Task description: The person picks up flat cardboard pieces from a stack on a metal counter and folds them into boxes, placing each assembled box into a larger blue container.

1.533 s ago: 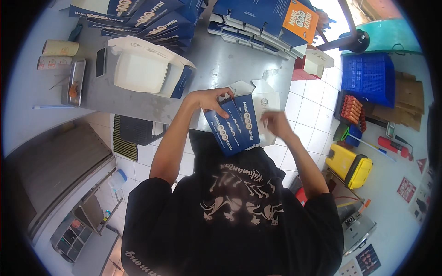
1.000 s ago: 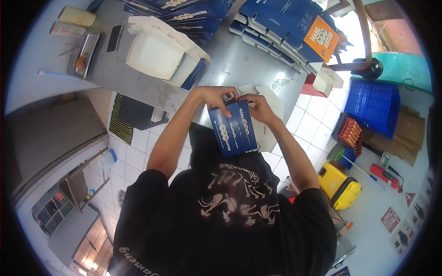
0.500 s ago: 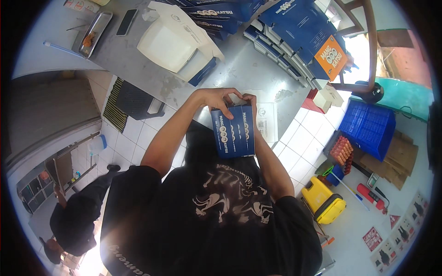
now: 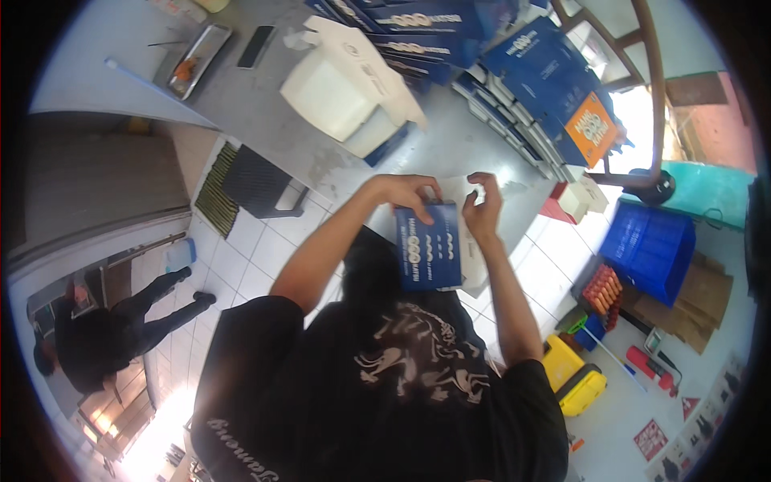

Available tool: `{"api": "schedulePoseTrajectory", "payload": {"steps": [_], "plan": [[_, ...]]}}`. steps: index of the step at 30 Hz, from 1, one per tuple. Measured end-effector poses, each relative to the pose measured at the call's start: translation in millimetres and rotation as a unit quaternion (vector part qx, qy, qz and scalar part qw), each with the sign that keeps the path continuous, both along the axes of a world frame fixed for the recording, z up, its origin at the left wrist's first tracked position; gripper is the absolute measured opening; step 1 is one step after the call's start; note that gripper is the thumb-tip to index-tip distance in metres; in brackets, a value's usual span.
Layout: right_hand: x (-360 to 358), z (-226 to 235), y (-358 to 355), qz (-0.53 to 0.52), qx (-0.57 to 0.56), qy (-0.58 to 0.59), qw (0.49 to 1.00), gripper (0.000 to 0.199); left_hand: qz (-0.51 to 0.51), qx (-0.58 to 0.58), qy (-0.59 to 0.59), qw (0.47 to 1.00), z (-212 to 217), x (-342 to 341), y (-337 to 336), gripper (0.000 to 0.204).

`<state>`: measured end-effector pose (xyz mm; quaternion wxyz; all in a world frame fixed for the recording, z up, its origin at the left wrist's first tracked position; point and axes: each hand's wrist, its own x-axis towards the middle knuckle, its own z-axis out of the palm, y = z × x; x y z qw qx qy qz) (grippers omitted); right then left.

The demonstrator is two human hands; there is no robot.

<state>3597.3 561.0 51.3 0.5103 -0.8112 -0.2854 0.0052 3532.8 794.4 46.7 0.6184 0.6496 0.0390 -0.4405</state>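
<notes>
Close to my body at the table's near edge is a blue cardboard food box [image 4: 430,257] with white print. My left hand [image 4: 411,195] is closed over its far edge, thumb lying on the printed face. Just right of the box, my right hand [image 4: 483,210] is raised off it, fingers bent and apart, with nothing visible in them. Under and beside the box, a white card panel [image 4: 475,269] shows partly; whether it is joined to the box I cannot tell. Farther off, an opened carton with a white inside [image 4: 325,96] lies on the metal table [image 4: 321,167].
Blue cartons [image 4: 418,20] are piled at the back, and a stack of flat ones [image 4: 534,72] lies to the right. A phone [image 4: 255,46] and a metal tray [image 4: 199,63] sit far left. A dark stool [image 4: 259,181], a blue crate [image 4: 649,249] and another person [image 4: 96,337] surround the table.
My right hand has let go of the box and lifted away to its right, fingers opening. The left hand keeps hold. The whole view has shifted slightly, and the other person has moved.
</notes>
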Motion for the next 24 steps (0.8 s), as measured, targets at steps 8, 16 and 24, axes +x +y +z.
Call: {"api": "schedulePoseTrajectory", "payload": {"steps": [8, 16, 24], "plan": [[-17, 87, 153, 0.25, -0.195, -0.281, 0.906, 0.044, 0.077, 0.035, -0.126, 0.988, -16, -10, -7, 0.081], [33, 49, 248, 0.28, -0.351, -0.304, 0.84, 0.021, 0.035, 0.067, -0.045, 0.996, 21, -3, -19, 0.082], [33, 79, 247, 0.376, -0.266, -0.415, 0.785, 0.018, 0.113, -0.045, -0.116, 0.986, -12, -20, -17, 0.089]]}}
